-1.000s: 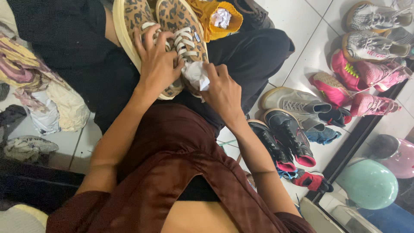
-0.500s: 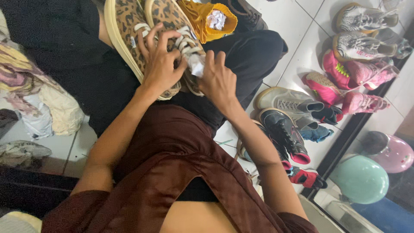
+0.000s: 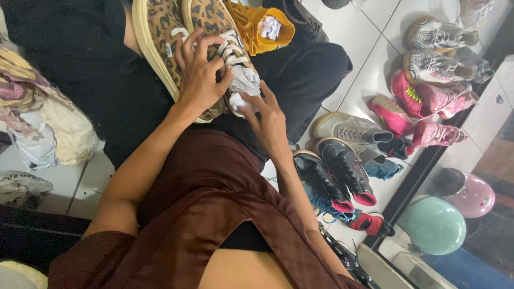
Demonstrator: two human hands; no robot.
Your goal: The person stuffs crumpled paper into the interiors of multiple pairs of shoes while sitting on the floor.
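Paper and leopard shoes on my lap

My left hand [image 3: 201, 80] clamped the leopard-print shoes [image 3: 184, 32]; my right hand [image 3: 267, 120] pinched crumpled paper [image 3: 243, 85] at one's opening, a yellow shoe [image 3: 257, 27] just beyond, sneakers [image 3: 342, 160] crowding the floor [image 3: 369, 80].

I wear a dark maroon sleeveless top [image 3: 214, 203] with deep armholes, black trousers [image 3: 300, 75] below, and both my arms are bare.

- The leopard-print shoes [image 3: 176, 32] lose their toes past the top edge.
- The left hand [image 3: 201, 75] covers their laces (mostly).
- The mint helmet [image 3: 433, 225] is blurred.
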